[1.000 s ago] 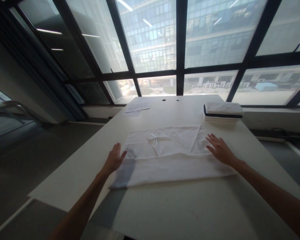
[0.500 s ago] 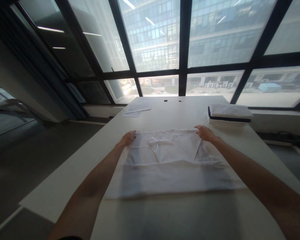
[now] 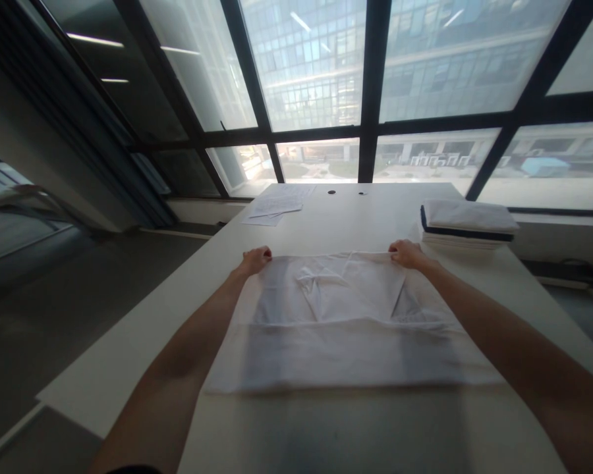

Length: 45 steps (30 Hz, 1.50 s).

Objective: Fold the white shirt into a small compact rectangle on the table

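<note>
A white cloth garment (image 3: 346,352) lies on the table in front of me, its near part folded over in a wide band. Its kind is not clear; wrinkles and loose folds show across the far half. At the far left corner my left hand (image 3: 257,261) is closed, pinching the fabric edge. My right hand (image 3: 406,254) pinches the same far edge at the right corner. Between the two hands the edge runs nearly straight.
The white table (image 3: 346,227) reaches toward large windows. A stack of folded white cloths with a dark band (image 3: 467,224) sits at the far right. Printed papers (image 3: 277,205) lie at the far left, and two small cable holes are near the back edge.
Both hands have closed more firmly on the far edge of the garment. The garment lies nearly as before; the view has shifted slightly.
</note>
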Each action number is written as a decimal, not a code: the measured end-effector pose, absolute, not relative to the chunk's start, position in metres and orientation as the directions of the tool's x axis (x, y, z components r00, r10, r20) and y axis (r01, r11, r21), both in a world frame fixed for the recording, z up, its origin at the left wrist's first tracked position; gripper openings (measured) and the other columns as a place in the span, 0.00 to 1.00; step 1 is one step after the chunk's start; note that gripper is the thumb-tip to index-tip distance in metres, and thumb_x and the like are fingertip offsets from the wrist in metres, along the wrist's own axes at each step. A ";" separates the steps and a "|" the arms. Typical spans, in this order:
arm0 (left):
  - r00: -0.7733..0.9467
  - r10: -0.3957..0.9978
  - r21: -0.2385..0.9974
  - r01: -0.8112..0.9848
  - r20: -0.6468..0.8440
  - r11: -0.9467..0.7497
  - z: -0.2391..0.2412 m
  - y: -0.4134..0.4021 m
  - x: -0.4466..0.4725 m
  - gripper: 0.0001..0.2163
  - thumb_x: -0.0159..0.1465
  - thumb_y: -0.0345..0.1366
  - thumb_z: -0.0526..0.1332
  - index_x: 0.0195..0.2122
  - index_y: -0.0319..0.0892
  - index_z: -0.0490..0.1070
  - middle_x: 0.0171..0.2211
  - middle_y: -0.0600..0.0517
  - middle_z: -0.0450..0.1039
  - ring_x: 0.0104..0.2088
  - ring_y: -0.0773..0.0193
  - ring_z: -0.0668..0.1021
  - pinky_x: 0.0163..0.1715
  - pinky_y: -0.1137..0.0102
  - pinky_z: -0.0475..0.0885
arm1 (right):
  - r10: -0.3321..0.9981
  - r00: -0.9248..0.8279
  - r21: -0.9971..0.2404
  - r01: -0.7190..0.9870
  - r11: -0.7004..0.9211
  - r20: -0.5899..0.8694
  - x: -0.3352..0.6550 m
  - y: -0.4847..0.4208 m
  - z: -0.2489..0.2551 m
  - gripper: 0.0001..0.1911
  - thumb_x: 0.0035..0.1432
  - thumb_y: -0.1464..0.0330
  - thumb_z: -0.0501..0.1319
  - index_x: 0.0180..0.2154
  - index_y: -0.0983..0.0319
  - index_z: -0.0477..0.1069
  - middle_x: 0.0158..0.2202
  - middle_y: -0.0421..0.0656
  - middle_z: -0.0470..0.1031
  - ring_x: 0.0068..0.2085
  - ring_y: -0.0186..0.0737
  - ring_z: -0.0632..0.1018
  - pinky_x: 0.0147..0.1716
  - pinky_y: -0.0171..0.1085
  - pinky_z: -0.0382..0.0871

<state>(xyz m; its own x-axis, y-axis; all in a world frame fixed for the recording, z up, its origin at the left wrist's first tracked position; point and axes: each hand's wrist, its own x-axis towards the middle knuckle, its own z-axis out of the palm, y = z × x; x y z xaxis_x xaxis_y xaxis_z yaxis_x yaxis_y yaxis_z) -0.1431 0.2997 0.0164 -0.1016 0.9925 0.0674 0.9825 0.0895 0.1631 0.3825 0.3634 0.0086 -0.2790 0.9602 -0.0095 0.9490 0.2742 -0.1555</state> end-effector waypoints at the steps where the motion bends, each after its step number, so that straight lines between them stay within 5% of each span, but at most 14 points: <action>1: -0.092 0.992 0.172 0.982 0.086 0.076 0.021 0.298 -0.143 0.07 0.65 0.37 0.62 0.41 0.44 0.77 0.43 0.47 0.82 0.47 0.53 0.80 0.52 0.59 0.66 | 0.963 -0.269 -0.158 0.951 0.265 -0.004 0.382 0.362 0.013 0.15 0.58 0.71 0.60 0.44 0.60 0.82 0.47 0.51 0.82 0.50 0.50 0.79 0.52 0.46 0.68; 9: 0.056 0.923 0.267 0.949 0.380 -0.168 0.059 0.261 -0.143 0.10 0.64 0.37 0.61 0.44 0.44 0.78 0.42 0.48 0.83 0.46 0.55 0.82 0.51 0.63 0.71 | 0.975 -0.197 -0.172 0.962 0.213 0.107 0.390 0.336 0.043 0.13 0.59 0.68 0.61 0.44 0.58 0.81 0.44 0.48 0.82 0.48 0.49 0.79 0.47 0.43 0.67; 16: 0.175 0.813 0.137 0.945 0.556 -0.297 0.069 0.190 -0.140 0.12 0.67 0.36 0.59 0.47 0.42 0.79 0.37 0.47 0.82 0.39 0.55 0.81 0.46 0.62 0.71 | 0.926 -0.252 -0.159 0.939 0.304 0.282 0.408 0.299 0.044 0.08 0.60 0.68 0.62 0.40 0.59 0.80 0.39 0.46 0.82 0.45 0.48 0.79 0.45 0.41 0.64; 25: 0.274 0.783 0.000 0.944 0.558 -0.330 0.032 0.088 -0.118 0.12 0.72 0.36 0.56 0.46 0.44 0.80 0.40 0.46 0.80 0.41 0.56 0.79 0.46 0.61 0.69 | 0.798 -0.417 -0.099 0.858 0.503 0.436 0.429 0.225 0.013 0.07 0.58 0.75 0.59 0.34 0.60 0.76 0.37 0.46 0.79 0.44 0.47 0.74 0.44 0.41 0.57; 38: 0.284 0.875 0.050 0.943 0.392 -0.329 -0.002 0.044 -0.111 0.12 0.69 0.31 0.58 0.46 0.48 0.80 0.40 0.48 0.78 0.41 0.57 0.78 0.44 0.63 0.72 | 0.819 -0.486 0.068 0.869 0.490 0.306 0.430 0.191 -0.009 0.12 0.59 0.80 0.55 0.35 0.62 0.74 0.39 0.48 0.77 0.44 0.47 0.74 0.50 0.43 0.55; 45: 0.213 0.923 0.051 0.969 0.321 -0.242 0.016 0.049 -0.093 0.12 0.66 0.31 0.58 0.44 0.45 0.80 0.41 0.47 0.79 0.43 0.54 0.79 0.46 0.59 0.74 | 0.880 -0.442 0.012 0.895 0.447 0.172 0.432 0.194 -0.007 0.17 0.56 0.83 0.53 0.36 0.61 0.76 0.42 0.48 0.78 0.47 0.47 0.74 0.51 0.44 0.57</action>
